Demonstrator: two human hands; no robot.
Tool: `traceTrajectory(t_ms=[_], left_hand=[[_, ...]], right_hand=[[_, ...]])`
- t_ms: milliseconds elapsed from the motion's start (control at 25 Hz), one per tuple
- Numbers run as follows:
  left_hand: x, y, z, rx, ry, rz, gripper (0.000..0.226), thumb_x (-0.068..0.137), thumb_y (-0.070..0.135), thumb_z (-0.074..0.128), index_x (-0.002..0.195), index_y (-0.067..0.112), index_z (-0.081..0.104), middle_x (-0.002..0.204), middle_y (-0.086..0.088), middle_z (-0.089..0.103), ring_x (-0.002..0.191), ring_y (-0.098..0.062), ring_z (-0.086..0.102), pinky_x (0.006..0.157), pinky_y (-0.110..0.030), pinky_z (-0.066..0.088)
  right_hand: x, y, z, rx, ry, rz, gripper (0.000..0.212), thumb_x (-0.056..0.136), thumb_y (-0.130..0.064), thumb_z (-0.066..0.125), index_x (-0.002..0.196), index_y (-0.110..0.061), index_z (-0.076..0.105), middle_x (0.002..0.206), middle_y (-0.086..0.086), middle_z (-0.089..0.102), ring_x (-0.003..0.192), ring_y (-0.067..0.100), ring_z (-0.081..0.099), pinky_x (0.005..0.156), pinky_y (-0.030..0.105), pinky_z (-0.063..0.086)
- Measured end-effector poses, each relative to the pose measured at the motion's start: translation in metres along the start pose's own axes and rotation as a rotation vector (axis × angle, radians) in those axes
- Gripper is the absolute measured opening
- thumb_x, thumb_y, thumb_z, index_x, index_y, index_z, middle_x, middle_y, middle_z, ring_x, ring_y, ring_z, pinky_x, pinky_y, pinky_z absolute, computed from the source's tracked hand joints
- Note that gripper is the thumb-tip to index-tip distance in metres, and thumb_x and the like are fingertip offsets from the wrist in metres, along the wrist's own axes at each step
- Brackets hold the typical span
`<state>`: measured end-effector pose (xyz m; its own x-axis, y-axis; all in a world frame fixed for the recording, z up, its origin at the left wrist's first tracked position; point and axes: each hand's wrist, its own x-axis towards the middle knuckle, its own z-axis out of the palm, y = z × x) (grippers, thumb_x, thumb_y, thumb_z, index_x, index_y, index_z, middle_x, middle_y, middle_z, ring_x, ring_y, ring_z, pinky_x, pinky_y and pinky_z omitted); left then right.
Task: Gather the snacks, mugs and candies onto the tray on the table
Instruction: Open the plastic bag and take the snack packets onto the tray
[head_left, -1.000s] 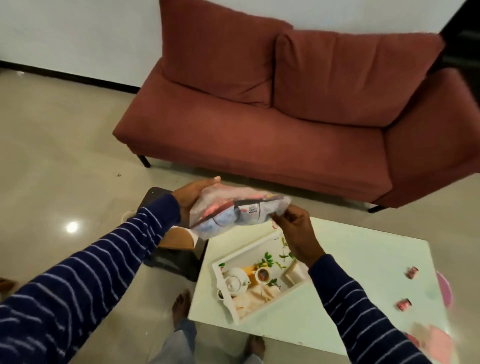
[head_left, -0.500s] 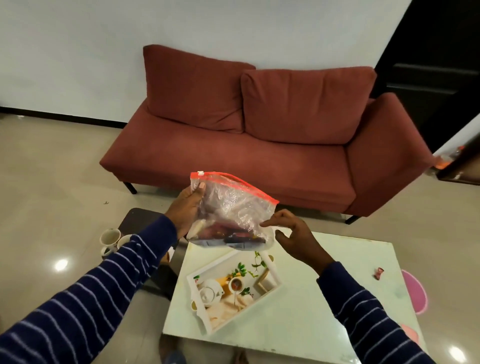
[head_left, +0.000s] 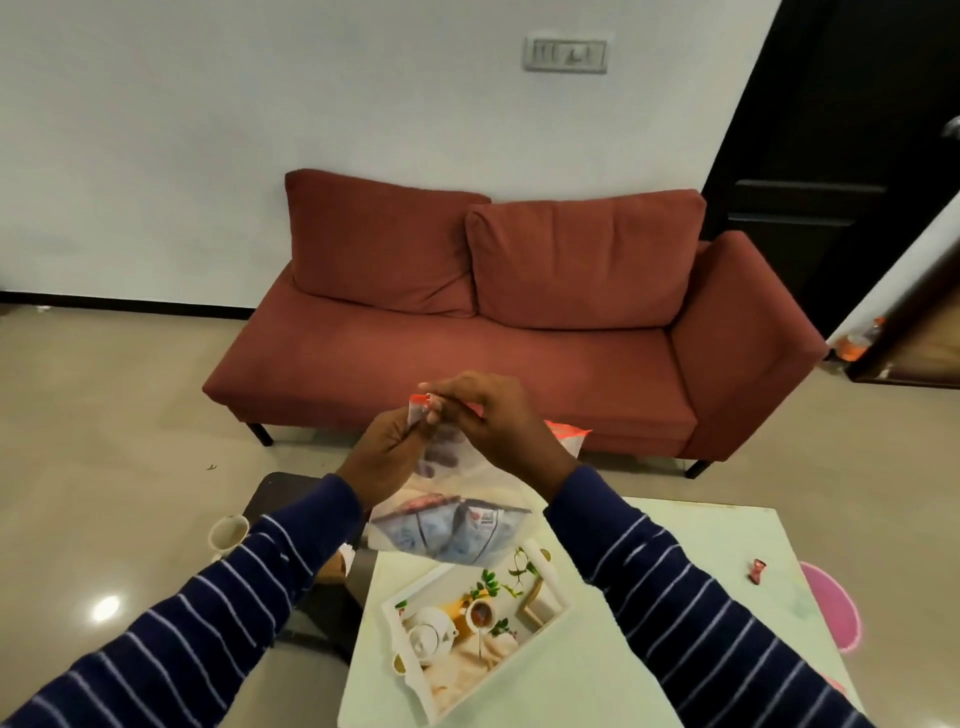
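both my left hand (head_left: 387, 452) and right hand (head_left: 485, 415) pinch the red zip corner of the clear plastic snack bag (head_left: 452, 525). it hangs above the white picture-printed tray (head_left: 545, 613) on the pale green table (head_left: 675, 649).

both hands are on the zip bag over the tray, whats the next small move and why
Probably pull the bag's red zip strip apart. Both hands, left hand and right hand, pinch its top corner, and the snack packets sit at the bottom, above the tray.

No legible text; only blurred label marks on the packets (head_left: 457, 530) inside the bag (head_left: 467, 483)
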<state>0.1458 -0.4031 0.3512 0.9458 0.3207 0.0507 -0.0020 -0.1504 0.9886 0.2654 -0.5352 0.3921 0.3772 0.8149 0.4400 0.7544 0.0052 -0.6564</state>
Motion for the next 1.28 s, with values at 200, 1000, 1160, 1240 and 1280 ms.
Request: traceTrajectory(t_ms=[200,1000,1160,1240,1280], left_hand=[[-0.003,0.019,-0.027,0.154,0.251,0.274,0.016,0.091,0.024,0.061,0.098,0.011,0.069,0.085,-0.005,0.072,0.073,-0.020,0.070,0.061,-0.029,0.058],[0.013,0.106,-0.022,0.016,0.441,0.323,0.022,0.086,0.039,0.061,0.073,0.027,0.073,0.070,-0.007,0.067,0.066,-0.023,0.061,0.059,-0.030,0.056],[0.014,0.101,-0.023,0.018,0.461,0.264,0.025,0.087,0.044,0.060,0.077,0.024,0.072,0.076,-0.007,0.066,0.074,-0.026,0.063,0.067,-0.037,0.057],[0.015,0.099,-0.023,-0.045,0.465,0.210,0.028,0.088,0.044,0.060,0.078,0.020,0.070,0.081,-0.016,0.062,0.077,-0.034,0.060,0.072,-0.048,0.056],[0.015,0.099,-0.021,-0.068,0.471,0.185,0.028,0.088,0.043,0.059,0.079,0.020,0.070,0.081,-0.015,0.062,0.078,-0.034,0.059,0.073,-0.050,0.055]], right_hand=[[0.027,-0.020,0.009,-0.111,0.057,-0.073,0.017,0.097,-0.009,0.060,0.109,-0.006,0.072,0.092,0.005,0.070,0.081,0.008,0.056,0.076,0.010,0.037],[0.003,0.025,-0.080,-0.260,0.142,-0.007,0.014,0.099,-0.017,0.057,0.103,-0.011,0.070,0.086,-0.009,0.060,0.077,0.004,0.053,0.071,0.015,0.042],[-0.029,0.054,-0.106,-0.258,0.164,0.068,0.012,0.097,-0.013,0.061,0.100,-0.010,0.072,0.086,-0.011,0.062,0.079,-0.001,0.055,0.073,0.002,0.038],[-0.042,0.063,-0.119,-0.246,0.153,0.096,0.013,0.096,-0.014,0.061,0.099,-0.010,0.072,0.084,-0.008,0.065,0.078,0.003,0.058,0.071,0.004,0.040],[-0.048,0.066,-0.124,-0.242,0.136,0.107,0.013,0.096,-0.014,0.061,0.098,-0.010,0.073,0.084,-0.006,0.066,0.078,0.005,0.060,0.071,0.006,0.042]])
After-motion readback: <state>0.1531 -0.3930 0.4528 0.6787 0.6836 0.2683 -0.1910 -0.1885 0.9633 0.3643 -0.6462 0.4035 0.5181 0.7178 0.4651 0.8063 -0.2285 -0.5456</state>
